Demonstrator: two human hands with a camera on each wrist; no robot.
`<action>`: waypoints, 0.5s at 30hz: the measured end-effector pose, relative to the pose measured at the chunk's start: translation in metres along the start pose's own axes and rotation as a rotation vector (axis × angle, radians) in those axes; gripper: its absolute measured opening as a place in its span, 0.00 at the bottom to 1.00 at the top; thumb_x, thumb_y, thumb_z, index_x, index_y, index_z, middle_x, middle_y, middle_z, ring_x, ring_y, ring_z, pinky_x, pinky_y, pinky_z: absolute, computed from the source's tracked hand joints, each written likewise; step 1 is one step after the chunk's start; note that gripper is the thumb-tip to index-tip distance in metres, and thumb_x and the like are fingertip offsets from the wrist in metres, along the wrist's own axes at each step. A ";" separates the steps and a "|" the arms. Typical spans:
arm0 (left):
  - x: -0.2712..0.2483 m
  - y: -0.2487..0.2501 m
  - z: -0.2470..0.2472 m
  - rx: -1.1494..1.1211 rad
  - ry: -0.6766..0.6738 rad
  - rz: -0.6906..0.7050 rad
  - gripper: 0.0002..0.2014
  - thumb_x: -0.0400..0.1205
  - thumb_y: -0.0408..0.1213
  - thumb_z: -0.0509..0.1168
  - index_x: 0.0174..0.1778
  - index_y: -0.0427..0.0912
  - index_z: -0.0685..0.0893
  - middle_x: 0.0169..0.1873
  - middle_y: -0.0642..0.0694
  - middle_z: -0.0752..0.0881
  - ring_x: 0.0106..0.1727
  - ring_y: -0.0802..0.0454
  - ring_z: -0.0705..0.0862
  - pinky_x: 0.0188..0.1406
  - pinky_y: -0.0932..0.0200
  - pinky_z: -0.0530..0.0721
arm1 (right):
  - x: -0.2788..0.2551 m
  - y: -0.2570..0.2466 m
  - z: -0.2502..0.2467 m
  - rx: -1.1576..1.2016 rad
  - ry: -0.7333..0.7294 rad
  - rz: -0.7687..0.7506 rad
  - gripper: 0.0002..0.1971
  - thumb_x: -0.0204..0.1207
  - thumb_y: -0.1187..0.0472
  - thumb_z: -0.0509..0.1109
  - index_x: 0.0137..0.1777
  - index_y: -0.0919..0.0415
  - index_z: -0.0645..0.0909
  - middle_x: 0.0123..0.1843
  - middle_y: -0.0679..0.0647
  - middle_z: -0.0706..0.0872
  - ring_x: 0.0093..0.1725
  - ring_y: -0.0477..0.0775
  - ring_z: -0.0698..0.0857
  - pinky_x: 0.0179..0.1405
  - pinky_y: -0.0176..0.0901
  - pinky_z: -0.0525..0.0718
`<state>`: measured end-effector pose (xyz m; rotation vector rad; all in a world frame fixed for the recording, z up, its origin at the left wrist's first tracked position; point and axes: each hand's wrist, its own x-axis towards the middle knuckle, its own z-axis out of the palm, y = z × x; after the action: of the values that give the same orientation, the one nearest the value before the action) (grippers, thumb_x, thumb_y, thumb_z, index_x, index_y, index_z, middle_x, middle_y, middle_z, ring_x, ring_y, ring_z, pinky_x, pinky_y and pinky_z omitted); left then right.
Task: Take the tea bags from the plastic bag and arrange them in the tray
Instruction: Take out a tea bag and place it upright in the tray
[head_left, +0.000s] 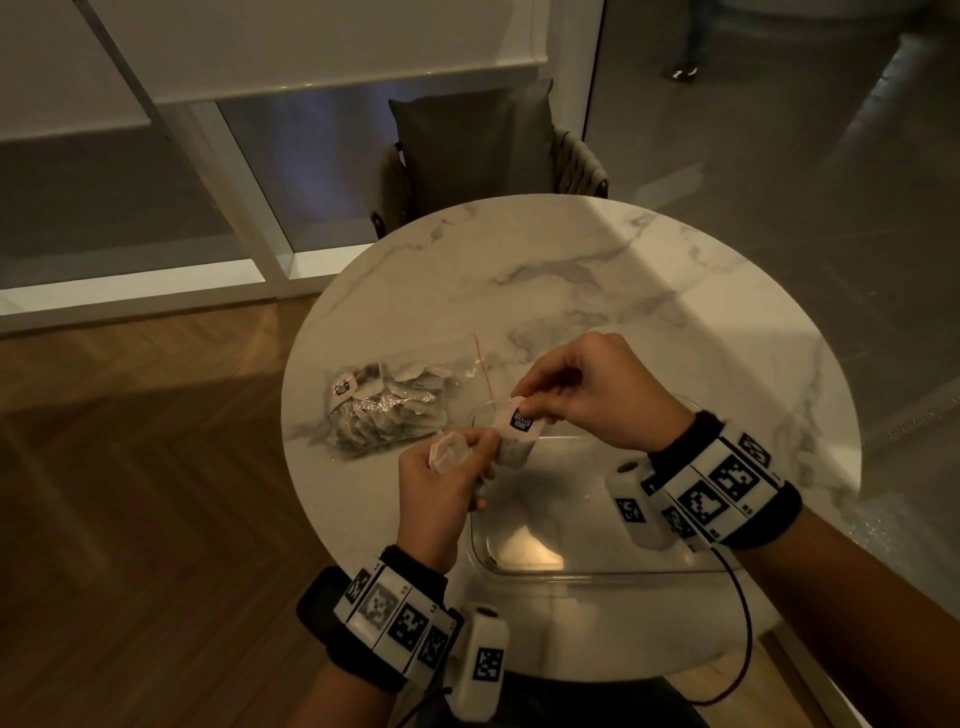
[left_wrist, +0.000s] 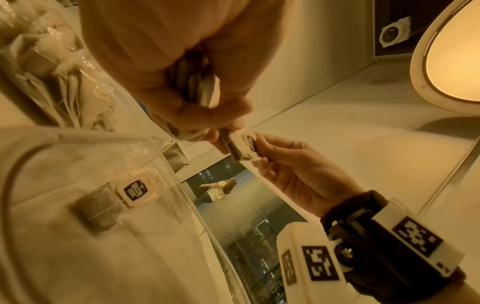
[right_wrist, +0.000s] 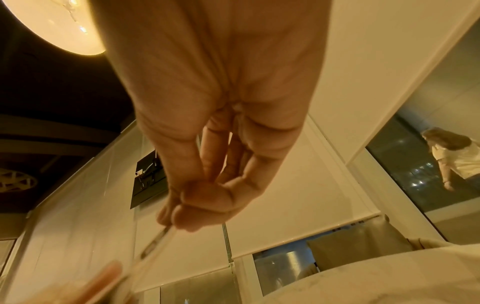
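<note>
Early stage, by my judgement. One tea bag (left_wrist: 100, 207) lies in the clear tray (head_left: 587, 571); most remain in the plastic bag (head_left: 384, 405), just left of the tray. Above the tray's far-left corner, the right hand (head_left: 597, 395) pinches a tea bag tag (head_left: 523, 419), labelled black. The left hand (head_left: 441, 483) grips a bunch of pale, crumpled tea bags (head_left: 449, 451).

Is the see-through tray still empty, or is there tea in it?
Not empty. One tea bag with a dark label lies inside the clear tray; the left wrist view shows it.
</note>
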<state>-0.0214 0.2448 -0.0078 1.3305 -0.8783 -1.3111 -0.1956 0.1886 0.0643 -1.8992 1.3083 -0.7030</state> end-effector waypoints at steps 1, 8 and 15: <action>0.000 -0.001 0.000 -0.012 0.009 -0.010 0.06 0.81 0.36 0.71 0.43 0.36 0.90 0.28 0.41 0.84 0.26 0.58 0.78 0.19 0.64 0.73 | 0.001 -0.001 -0.002 -0.014 0.005 -0.010 0.05 0.69 0.65 0.81 0.44 0.60 0.92 0.35 0.49 0.92 0.31 0.40 0.88 0.36 0.29 0.85; -0.002 -0.002 -0.005 -0.088 0.034 -0.087 0.14 0.81 0.41 0.70 0.56 0.34 0.87 0.44 0.42 0.93 0.32 0.57 0.82 0.21 0.64 0.77 | 0.004 -0.007 -0.005 -0.229 -0.110 -0.082 0.03 0.71 0.64 0.81 0.44 0.58 0.93 0.38 0.47 0.92 0.37 0.38 0.88 0.42 0.29 0.86; -0.005 0.003 -0.009 -0.210 0.017 -0.117 0.14 0.85 0.38 0.65 0.59 0.30 0.81 0.47 0.28 0.89 0.41 0.41 0.92 0.33 0.60 0.88 | 0.014 -0.010 -0.002 -0.319 -0.271 -0.068 0.04 0.69 0.63 0.81 0.44 0.58 0.92 0.38 0.45 0.92 0.35 0.35 0.86 0.39 0.25 0.83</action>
<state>-0.0129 0.2501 -0.0047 1.2400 -0.6401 -1.4386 -0.1868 0.1772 0.0734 -2.2113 1.2411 -0.2647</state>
